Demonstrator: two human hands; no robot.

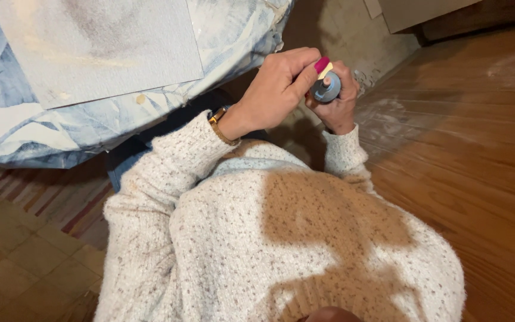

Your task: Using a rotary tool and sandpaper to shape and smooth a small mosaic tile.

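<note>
A wooden plank floor (478, 167), dusted pale in patches, fills the space to the right of the fingers, and a tiled floor (13, 262) lies well below and to the left of them. Up and to the left of the fingers spreads a blue-and-white patterned cloth (43, 125), with a large pale sheet of textured paper (102, 48) lying on it. Below the fingers, the person's speckled cream sweater (281, 250) takes up most of the foreground, both sleeves reaching up toward the hands. The left hand (272, 95) curls in from the left, its fingers bent and its thumb, with a pink-painted nail, pressed onto the top of a small blue tube (326, 88). The right hand (340, 107) wraps closed around that tube from below and the right, so the tube sits gripped between the two sets of fingers, its nozzle end facing the camera. A gold bracelet (219, 122) circles the left wrist, just below and left of the fingers.
</note>
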